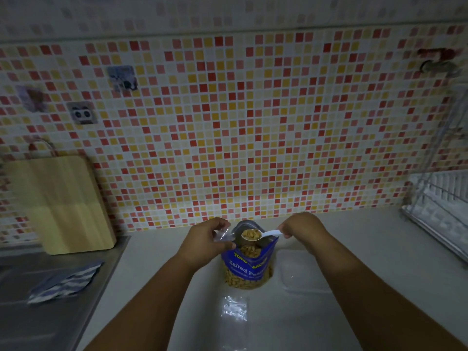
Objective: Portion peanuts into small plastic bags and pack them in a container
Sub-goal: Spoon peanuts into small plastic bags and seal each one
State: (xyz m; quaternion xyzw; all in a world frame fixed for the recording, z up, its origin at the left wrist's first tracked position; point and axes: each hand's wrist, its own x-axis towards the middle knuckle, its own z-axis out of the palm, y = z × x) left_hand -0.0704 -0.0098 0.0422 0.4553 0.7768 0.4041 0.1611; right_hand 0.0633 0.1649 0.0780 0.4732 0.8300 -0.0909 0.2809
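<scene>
1. While the right hand [301, 225] pinches the handle of a white spoon [272, 233], the spoon's bowl hangs level over the pouch mouth, heaped with peanuts [251, 234].
2. Left hand [206, 236] grips a small clear bag [222, 234] by its top, fingers curled, just left of the spoon bowl. Bag contents not readable in this light.
3. Blue peanut pouch [247, 264] stands upright on the counter [367, 249] below both hands, top open, nuts showing through its lower window.
4. Clear container [301, 272] sits just right of the pouch. Lid on or off: cannot tell.
5. Second clear bag [234, 307] lies flat on the counter, on the person's side of the pouch.
6. Further out: striped cloth [65, 279] on the steel sink surround [30, 323] at left, wooden cutting board [60, 203] leaning on the tiled wall [253, 122], dish rack [440, 206] far right.
</scene>
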